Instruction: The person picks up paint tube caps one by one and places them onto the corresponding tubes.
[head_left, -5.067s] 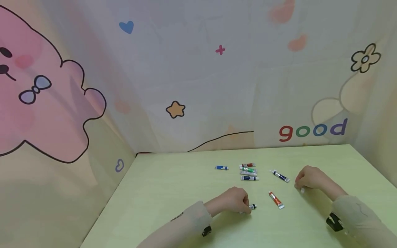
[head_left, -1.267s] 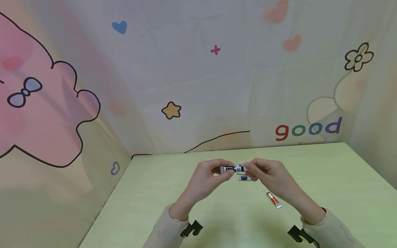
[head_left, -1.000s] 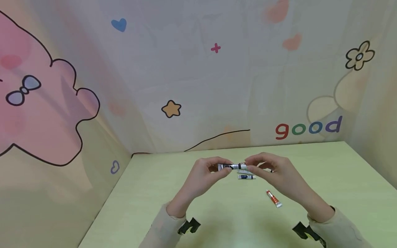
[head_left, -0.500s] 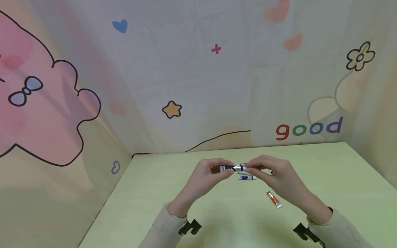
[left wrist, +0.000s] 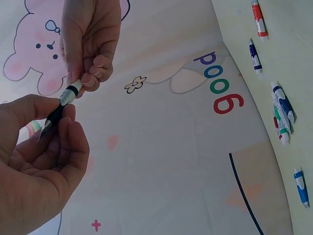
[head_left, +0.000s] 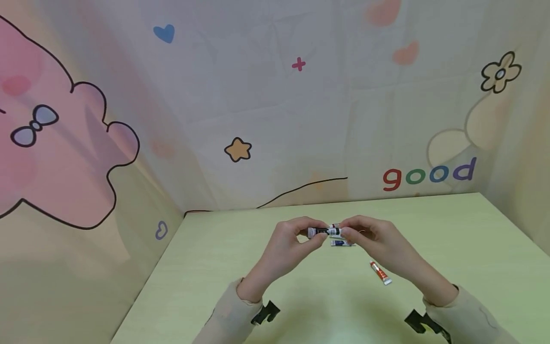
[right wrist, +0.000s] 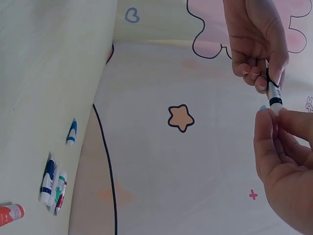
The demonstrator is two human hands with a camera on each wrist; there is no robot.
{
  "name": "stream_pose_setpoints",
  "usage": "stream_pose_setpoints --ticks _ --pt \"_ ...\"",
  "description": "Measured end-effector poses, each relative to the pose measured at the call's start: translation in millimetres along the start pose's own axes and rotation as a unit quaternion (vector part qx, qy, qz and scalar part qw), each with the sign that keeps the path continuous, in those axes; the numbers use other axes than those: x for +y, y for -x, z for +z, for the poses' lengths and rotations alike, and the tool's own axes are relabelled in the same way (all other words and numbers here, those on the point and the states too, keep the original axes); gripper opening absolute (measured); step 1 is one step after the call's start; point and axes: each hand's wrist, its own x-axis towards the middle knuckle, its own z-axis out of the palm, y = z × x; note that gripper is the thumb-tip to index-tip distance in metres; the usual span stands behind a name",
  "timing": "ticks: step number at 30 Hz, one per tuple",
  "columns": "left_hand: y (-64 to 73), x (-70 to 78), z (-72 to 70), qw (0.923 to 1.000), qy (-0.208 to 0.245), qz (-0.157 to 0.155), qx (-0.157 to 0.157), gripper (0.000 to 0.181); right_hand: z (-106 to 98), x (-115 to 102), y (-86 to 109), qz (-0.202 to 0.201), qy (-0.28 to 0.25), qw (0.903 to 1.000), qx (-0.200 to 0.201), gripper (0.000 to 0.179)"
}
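Note:
My left hand (head_left: 289, 243) pinches a small paint tube (head_left: 320, 231), black and white with a flat crimped end, between thumb and fingers. My right hand (head_left: 380, 239) pinches the white cap end of the same tube with thumb and forefinger. Both hands are raised, so the tube lies level between them in the head view. In the left wrist view the tube (left wrist: 62, 104) slants, its dark body in the left fingers and its white end (left wrist: 77, 85) at the right fingertips. The right wrist view shows the white cap (right wrist: 275, 105) between my right thumb and forefinger.
On the pale green table (head_left: 240, 267) lie an orange-red tube (head_left: 380, 273) and a dark blue tube (head_left: 341, 243). A blue tube (left wrist: 301, 188), a green-banded tube (left wrist: 279, 120) and another dark blue tube (left wrist: 255, 57) show in the left wrist view. A printed cloth (head_left: 275, 110) stands behind.
About five seconds ago the hands were apart, low over the table, the left at a tube. Now both are together on one raised tube. Over the last second they shift only slightly.

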Motion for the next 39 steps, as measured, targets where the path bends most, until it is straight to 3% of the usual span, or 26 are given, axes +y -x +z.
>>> stream_pose_setpoints --ticks 3,6,10,14,18,26,32,39 --pt "-1.4 -2.5 -0.8 0.9996 0.008 -0.026 -0.005 0.016 0.2 -0.2 0.3 0.003 -0.002 1.0000 0.008 0.018" --pt "-3.4 -5.4 -2.9 0.9973 0.031 -0.066 -0.014 0.016 -0.3 -0.8 1.9 -0.019 0.029 0.9987 0.037 0.020" --pt "-6.3 -9.3 -6.3 0.9903 0.075 -0.115 -0.024 0.016 -1.0 -0.7 4.1 -0.094 0.090 0.9889 0.072 0.029" --pt "-8.5 -12.0 -6.8 0.9834 0.113 -0.138 -0.033 0.015 -0.2 1.5 2.8 -0.179 0.129 0.9720 0.081 0.037" --pt "-9.1 -12.5 -4.3 0.9805 0.128 -0.143 -0.044 0.016 1.3 4.1 2.0 -0.207 0.151 0.9626 0.088 0.032" --pt "-8.4 -11.6 1.5 0.9855 0.114 -0.121 -0.033 0.016 4.6 6.5 1.8 -0.184 0.153 0.9684 0.070 0.023" --pt "-10.9 -7.4 4.6 0.9951 0.060 -0.076 -0.020 0.017 2.0 8.7 -0.3 -0.147 0.139 0.9783 0.046 0.005" --pt "-14.0 -8.5 8.9 0.9991 0.020 -0.033 -0.019 0.017 -2.6 7.0 -3.1 -0.047 0.099 0.9940 0.004 0.007"
